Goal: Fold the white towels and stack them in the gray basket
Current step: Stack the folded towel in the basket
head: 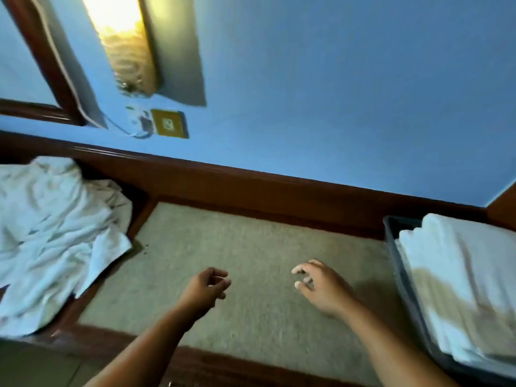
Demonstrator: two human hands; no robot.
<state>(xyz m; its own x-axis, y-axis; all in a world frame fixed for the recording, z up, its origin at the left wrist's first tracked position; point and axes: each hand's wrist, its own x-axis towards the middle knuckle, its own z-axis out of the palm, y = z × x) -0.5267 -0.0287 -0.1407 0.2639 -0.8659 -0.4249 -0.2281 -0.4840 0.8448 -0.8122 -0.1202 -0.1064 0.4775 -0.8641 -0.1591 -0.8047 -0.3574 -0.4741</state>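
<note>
**Work surface.** Beige pad (pixel 251 247), flat, framed by a dark wood border (pixel 251 185) on far, near & left sides. Centre of pad is open; both hands are over it. Frame is motion-blurred, so fine detail is soft.

**L hand** (pixel 205 289): over pad, centre-left. Fingers loosely curled, thumb near fingertips, nothing grasped. Grip released. Apart from all cloth.

**R hand** (pixel 324 289): over pad, centre-right, palm down, fingers spread & slightly bent. Nothing grasped, grip released. Near the basket's left wall but not touching it.

**Task items.**
- Unfolded white towels (pixel 50 236): crumpled heap at left, lying across the left wood border; one corner overlaps the pad's left edge. Well apart from L hand.
- Gray basket (pixel 405 223): at right edge of pad, far-left corner just beside the far wood border. Its right side is cut off by the frame edge.
- Folded white towels (pixel 460 275): stacked inside basket, top layers above the rim. Left edges run approx. parallel to the basket's left wall.

**Clearance.** Bare pad between heap & basket, w/ room around each hand.

**Background.** Blue wall (pixel 335 93) beyond far border; lit wall lamp (pixel 122 37) & socket plate (pixel 169 122) at far left.
</note>
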